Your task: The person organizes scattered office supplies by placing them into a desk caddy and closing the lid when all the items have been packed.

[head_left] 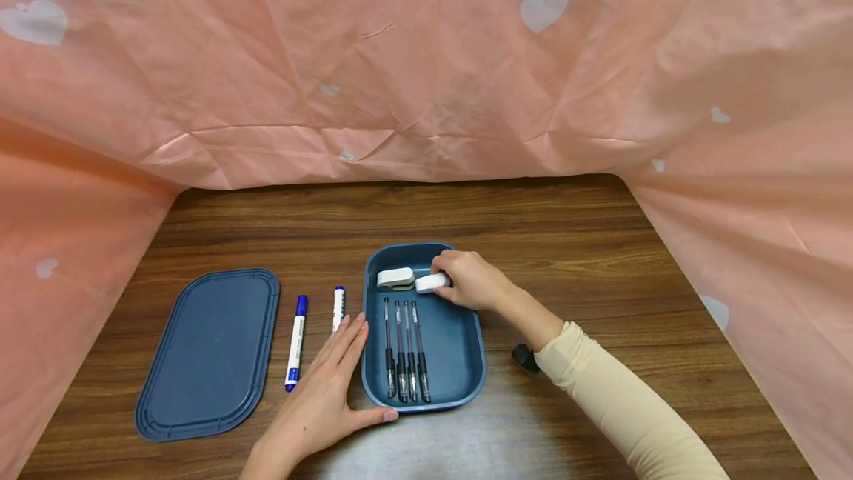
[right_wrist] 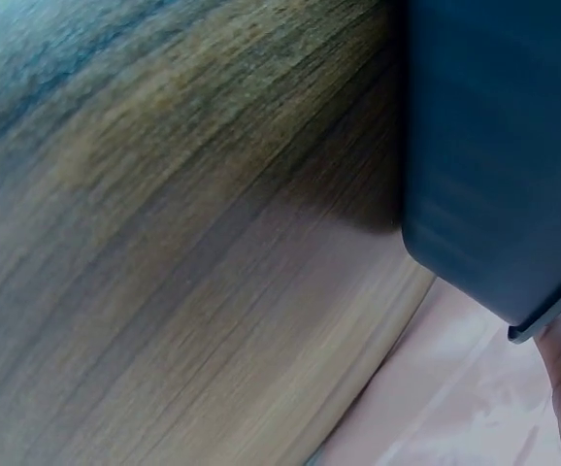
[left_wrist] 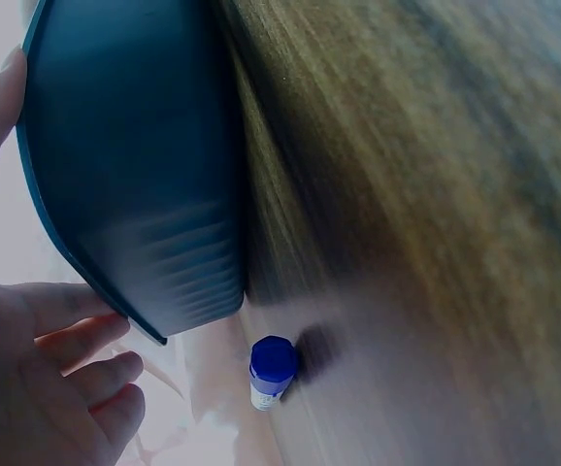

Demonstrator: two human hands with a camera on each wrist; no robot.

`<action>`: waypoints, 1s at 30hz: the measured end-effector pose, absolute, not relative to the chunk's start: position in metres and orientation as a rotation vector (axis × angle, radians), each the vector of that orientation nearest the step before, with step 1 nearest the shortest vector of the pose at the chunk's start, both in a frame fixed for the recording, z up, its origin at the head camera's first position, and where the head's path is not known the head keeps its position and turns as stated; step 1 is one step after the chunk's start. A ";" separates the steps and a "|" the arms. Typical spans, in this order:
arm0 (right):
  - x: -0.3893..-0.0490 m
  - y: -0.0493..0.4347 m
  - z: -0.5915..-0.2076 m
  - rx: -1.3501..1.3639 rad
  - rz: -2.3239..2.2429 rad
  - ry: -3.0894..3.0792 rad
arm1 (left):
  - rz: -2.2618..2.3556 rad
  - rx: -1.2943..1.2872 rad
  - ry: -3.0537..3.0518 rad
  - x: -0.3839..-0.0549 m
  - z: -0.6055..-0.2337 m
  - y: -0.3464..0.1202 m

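Observation:
In the head view, a dark blue tray [head_left: 453, 361] lies lengthwise in front of me. Against its left side rests my left hand [head_left: 320, 384], fingers straight, with fingertips and thumb right at the rim. My right hand [head_left: 473, 280] reaches over the far right of the tray and pinches a small white stapler-like object [head_left: 429, 284]. Just left of that, inside the tray, sits a white stapler [head_left: 396, 278]. Several black-capped gel pens [head_left: 406, 350] lie side by side below them. The left wrist view shows the tray's outer wall [left_wrist: 135, 146] beside the left fingers.
Left of the tray, two white markers with blue caps lie on the wooden table: one long marker [head_left: 296, 343] and another marker [head_left: 338, 306] partly hidden by my left hand. Further left is a flat blue lid [head_left: 209, 354]. Pink curtain [head_left: 413, 58] surrounds the table's back and sides.

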State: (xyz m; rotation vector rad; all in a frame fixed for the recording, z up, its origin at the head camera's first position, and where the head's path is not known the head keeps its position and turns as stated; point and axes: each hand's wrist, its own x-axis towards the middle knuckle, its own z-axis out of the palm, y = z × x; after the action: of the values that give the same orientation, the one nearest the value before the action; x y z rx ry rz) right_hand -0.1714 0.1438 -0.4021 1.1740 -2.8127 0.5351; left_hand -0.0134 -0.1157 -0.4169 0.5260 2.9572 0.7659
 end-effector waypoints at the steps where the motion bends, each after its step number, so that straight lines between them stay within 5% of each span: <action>1: -0.171 0.143 -0.402 1.178 0.527 -2.816 | 0.768 0.524 2.957 -0.013 -0.417 -0.116; 30: -0.172 0.139 -0.401 1.285 0.338 -2.825 | 0.752 0.550 2.971 -0.014 -0.416 -0.115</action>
State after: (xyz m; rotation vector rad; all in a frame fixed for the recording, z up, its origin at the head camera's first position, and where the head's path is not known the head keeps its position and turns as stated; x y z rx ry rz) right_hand -0.1718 0.1393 -0.4010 1.2848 -2.8248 0.3384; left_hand -0.0136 -0.1149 -0.4165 0.5498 2.9709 0.7522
